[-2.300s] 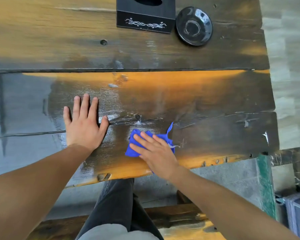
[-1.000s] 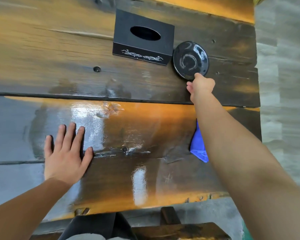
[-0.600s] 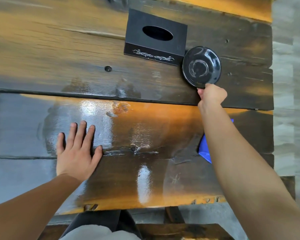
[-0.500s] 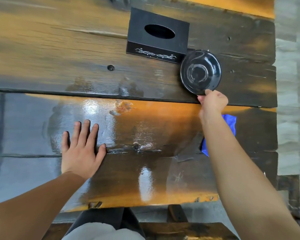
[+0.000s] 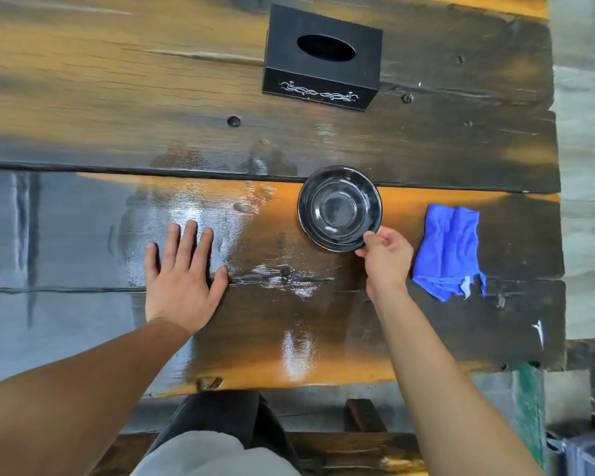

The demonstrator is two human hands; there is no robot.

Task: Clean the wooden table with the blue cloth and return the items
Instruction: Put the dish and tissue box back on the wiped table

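A glossy black dish point(image 5: 339, 208) sits near the middle of the wet wooden table point(image 5: 83, 97). My right hand point(image 5: 385, 257) pinches the dish's near rim between thumb and fingers. The crumpled blue cloth point(image 5: 449, 250) lies loose on the table just right of that hand. My left hand point(image 5: 182, 276) rests flat on the wood with fingers spread, holding nothing. A black tissue box point(image 5: 323, 58) with an oval slot and white scrollwork stands at the far side.
The table's right edge runs beside a tiled floor point(image 5: 584, 132). A wooden bench point(image 5: 358, 451) and my legs lie below the near edge. A green post point(image 5: 529, 407) stands at the near right corner.
My right hand left the blue cloth on the right side, reached to the black dish beside the tissue box, gripped its rim and pulled it toward me to the table's middle. The left hand stayed flat.
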